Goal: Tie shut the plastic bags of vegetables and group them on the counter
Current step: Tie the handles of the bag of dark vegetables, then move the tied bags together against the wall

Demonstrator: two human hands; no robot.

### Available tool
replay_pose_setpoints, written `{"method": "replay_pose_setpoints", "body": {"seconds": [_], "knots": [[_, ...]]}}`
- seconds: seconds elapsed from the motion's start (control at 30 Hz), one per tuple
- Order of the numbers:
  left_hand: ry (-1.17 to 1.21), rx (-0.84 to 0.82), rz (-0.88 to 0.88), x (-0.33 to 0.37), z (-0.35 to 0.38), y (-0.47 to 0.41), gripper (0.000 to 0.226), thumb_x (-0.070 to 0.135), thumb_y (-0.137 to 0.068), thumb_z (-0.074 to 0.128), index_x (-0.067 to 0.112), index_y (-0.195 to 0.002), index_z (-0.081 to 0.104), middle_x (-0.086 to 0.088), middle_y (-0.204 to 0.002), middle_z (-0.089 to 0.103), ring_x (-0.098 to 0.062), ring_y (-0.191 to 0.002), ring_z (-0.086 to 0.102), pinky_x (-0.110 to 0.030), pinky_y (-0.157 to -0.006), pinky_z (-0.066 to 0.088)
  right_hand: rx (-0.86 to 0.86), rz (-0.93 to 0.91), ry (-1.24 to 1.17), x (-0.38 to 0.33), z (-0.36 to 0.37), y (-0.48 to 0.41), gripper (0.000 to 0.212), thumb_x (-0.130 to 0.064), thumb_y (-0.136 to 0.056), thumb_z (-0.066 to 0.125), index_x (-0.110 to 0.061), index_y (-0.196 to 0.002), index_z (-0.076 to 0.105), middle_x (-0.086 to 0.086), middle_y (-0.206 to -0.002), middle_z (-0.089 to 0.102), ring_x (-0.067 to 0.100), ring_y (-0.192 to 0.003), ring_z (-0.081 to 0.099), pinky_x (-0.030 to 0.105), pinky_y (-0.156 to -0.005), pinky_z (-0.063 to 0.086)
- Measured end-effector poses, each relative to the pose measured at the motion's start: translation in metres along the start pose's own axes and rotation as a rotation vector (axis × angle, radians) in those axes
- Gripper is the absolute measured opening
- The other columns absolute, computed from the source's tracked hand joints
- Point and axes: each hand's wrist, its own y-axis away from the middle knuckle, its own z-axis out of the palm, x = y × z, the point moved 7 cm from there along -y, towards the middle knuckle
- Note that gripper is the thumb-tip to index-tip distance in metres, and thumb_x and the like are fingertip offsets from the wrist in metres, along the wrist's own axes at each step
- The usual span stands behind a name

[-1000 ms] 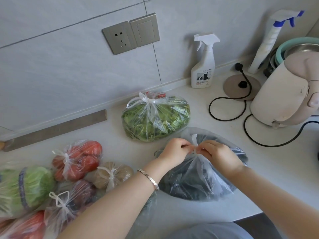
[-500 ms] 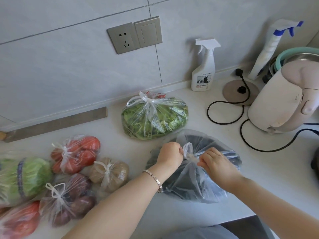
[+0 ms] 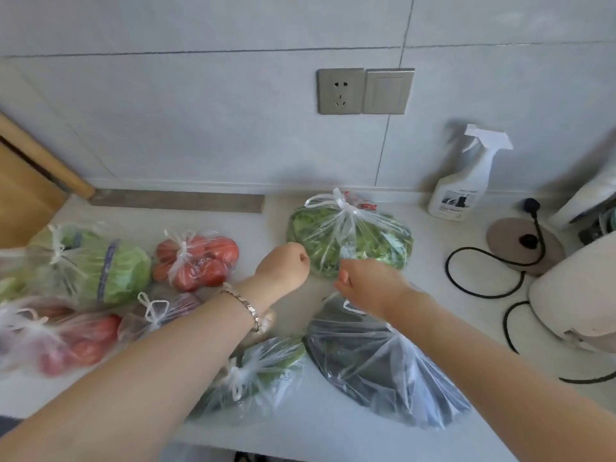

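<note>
While the dark bag [image 3: 383,361] lay crinkled and slack, the right hand [image 3: 368,281] pinched its plastic. The left hand [image 3: 283,265] was fisted.

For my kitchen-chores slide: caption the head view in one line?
Right hand pinches a handle of the dark vegetable bag, left hand fisted, amid tied bags of tomatoes, cabbage and greens.

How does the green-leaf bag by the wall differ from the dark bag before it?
The leaf bag holds pale green leaves; the dark bag holds near-black contents. The leaf bag's knot shows plainly; the dark bag's top is partly hidden under the right hand. Both are clear plastic on the counter.
</note>
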Motion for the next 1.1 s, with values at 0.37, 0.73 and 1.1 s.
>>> {"method": "replay_pose_setpoints", "body": {"seconds": [0.37,0.73,1.1], "knots": [[-0.133,0.138,-0.223,-0.241,-0.153,0.089,0.024,0.014,-0.091,0.042,0.010,-0.071,0.055,-0.018,-0.098,0.065,-0.033,-0.093,0.060,-0.030,-0.070,0.039,-0.076,-0.327,0.148,-0.275,0.039,-0.074,0.030,-0.028,-0.092,0.041,-0.012,-0.107,0.062,0.006,-0.115,0.061,0.026,-0.110,0.056,0.035,-0.093,0.044],[-0.178,0.134,-0.266,-0.441,-0.251,0.117,0.021,0.012,-0.090,0.041,0.009,-0.076,0.056,-0.014,-0.084,0.064,-0.030,-0.079,0.061,-0.035,-0.068,0.046,-0.129,-0.187,0.167,-0.449,0.106,-0.141,0.031,-0.028,-0.092,0.043,-0.010,-0.112,0.058,0.011,-0.118,0.061,0.030,-0.110,0.056,0.039,-0.093,0.047],[-0.360,0.258,-0.231,-0.543,-0.316,0.034,0.056,0.021,-0.085,0.057,0.011,-0.135,0.033,-0.010,-0.148,0.026,-0.029,-0.136,0.027,-0.038,-0.108,0.033,-0.012,0.011,0.178,-0.486,0.122,-0.264,0.054,-0.049,-0.087,0.047,-0.009,-0.123,0.048,0.012,-0.127,0.047,0.028,-0.117,0.047,0.039,-0.095,0.043]]}}
